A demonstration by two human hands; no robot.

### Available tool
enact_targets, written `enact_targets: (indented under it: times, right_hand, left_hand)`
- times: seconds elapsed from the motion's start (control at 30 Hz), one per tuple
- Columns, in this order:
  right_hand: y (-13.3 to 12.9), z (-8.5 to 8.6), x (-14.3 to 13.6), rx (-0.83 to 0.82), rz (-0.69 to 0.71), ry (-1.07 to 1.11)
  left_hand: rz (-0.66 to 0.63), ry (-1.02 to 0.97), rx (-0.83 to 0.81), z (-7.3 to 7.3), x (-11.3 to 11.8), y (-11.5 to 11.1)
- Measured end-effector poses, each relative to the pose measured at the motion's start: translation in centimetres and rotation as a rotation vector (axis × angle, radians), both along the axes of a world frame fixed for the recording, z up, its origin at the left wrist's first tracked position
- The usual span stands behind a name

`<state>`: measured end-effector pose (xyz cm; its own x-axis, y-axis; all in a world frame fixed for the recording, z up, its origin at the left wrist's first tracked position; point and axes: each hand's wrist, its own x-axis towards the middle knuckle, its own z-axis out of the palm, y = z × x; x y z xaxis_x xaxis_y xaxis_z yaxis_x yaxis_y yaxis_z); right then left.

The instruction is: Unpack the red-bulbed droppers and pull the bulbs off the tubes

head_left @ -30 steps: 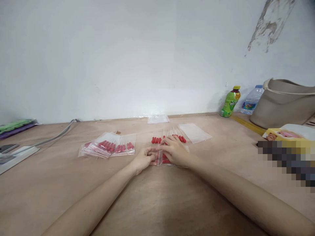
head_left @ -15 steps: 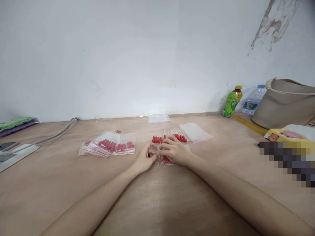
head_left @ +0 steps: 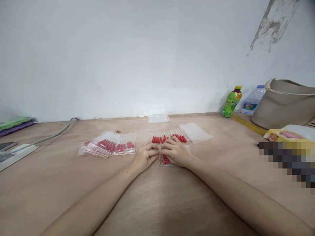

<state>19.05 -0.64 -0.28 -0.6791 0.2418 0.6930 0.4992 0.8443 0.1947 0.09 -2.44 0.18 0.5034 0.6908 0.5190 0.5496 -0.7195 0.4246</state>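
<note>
A clear plastic bag (head_left: pixel 166 160) with red-tipped pieces inside lies at the middle of the table, partly under my right hand (head_left: pixel 176 152). My left hand (head_left: pixel 145 157) pinches the bag's left edge, thumb and forefinger together. The right fingers are bent over the bag and press on it, close to the left fingertips. Just behind the hands lies a row of loose red-tipped sticks (head_left: pixel 157 140). On the left, filled bags (head_left: pixel 103 144) overlap in a pile. Flat bags (head_left: pixel 195 132) lie to the right of the sticks.
More clear bags (head_left: pixel 158 118) lie by the wall. At the right stand a green bottle (head_left: pixel 230 103), a water bottle (head_left: pixel 252 101), a grey-beige bin (head_left: pixel 283 105) and a yellow packet (head_left: pixel 278 135). A cable (head_left: pixel 54 133) and a phone (head_left: pixel 7 146) are on the left.
My left thumb and forefinger have closed together at the bag's edge. My right hand has barely moved and stays on the bag.
</note>
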Motion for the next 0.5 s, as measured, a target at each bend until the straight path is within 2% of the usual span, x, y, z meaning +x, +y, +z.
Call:
enact_targets:
  times: [0.2,0.5]
  right_hand:
    - [-0.2,0.3,0.2,-0.037,-0.049,-0.112]
    - [-0.3,1.3,1.5,-0.146,-0.123,0.028]
  left_hand:
    - [-0.172,0.135,-0.069,1.2,-0.3,0.4]
    - [-0.177,0.175,-0.114,1.6,-1.4,0.5]
